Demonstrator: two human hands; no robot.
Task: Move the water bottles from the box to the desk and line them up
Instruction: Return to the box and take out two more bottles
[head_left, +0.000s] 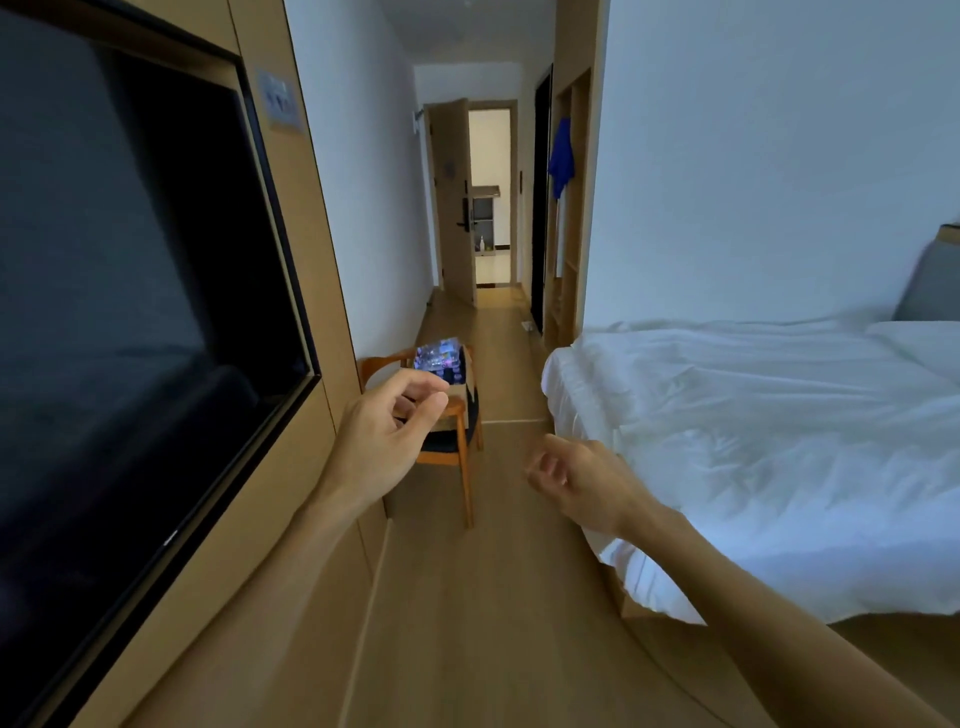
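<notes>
A cardboard box stands on the seat of a wooden chair ahead by the left wall. Several wrapped water bottles show at its top, glinting. My left hand is raised in front of the chair, fingers loosely curled, holding nothing; it covers part of the box. My right hand hangs lower in the aisle beside the bed, fingers loosely curled and empty. Both hands are well short of the box. No desk is in view.
A wall-mounted black TV fills the left. A bed with white sheets takes the right. A wooden-floor aisle runs between them toward an open door and a closet with a blue garment.
</notes>
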